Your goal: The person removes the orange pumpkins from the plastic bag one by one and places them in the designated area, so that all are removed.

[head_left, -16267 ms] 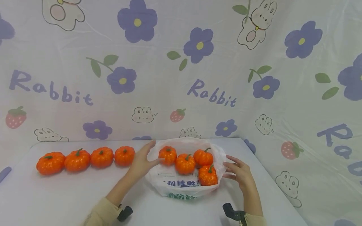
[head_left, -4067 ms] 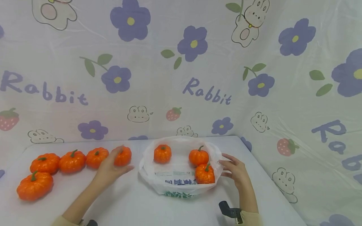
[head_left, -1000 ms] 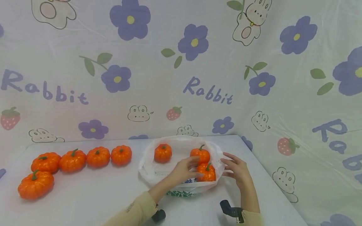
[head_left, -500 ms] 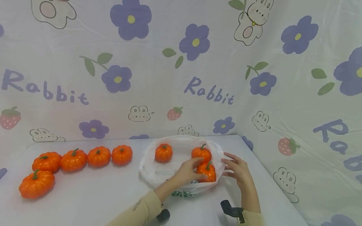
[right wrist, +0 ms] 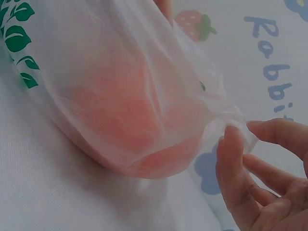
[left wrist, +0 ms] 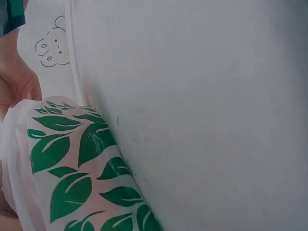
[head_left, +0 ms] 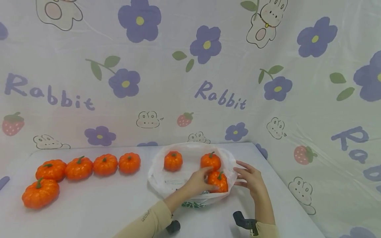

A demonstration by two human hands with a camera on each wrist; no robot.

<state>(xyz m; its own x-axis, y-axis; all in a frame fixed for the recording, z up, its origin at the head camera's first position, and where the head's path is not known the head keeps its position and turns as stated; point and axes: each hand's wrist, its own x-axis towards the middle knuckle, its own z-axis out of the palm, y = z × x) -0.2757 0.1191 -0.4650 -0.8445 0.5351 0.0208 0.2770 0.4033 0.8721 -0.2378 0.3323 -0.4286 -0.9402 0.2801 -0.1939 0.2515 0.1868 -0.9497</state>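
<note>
A white plastic bag (head_left: 157, 180) with green leaf print (left wrist: 67, 149) lies with its mouth spread wide. Inside it are three small orange pumpkins with green stems: one back left (head_left: 173, 161), one back right (head_left: 210, 161), one front right (head_left: 218, 181). My left hand (head_left: 196, 182) reaches over the bag's front edge and grips the front-right pumpkin between thumb and fingers. At the bag's right side, my right hand (head_left: 251, 178) pinches the rim; in the right wrist view its fingertips (right wrist: 233, 137) hold the thin film. Pumpkins show through the bag there.
Along the table's back left stand several more orange pumpkins (head_left: 78, 168) in a row, with another pumpkin (head_left: 41, 193) in front of the row's left end. The white table (head_left: 98, 208) ends at a printed rabbit-and-flower backdrop (head_left: 166, 82).
Earlier, one pumpkin left the bag and another now sits before the row's left end. Over the last second my left hand closed round the front-right pumpkin; my right hand stayed at the rim.
</note>
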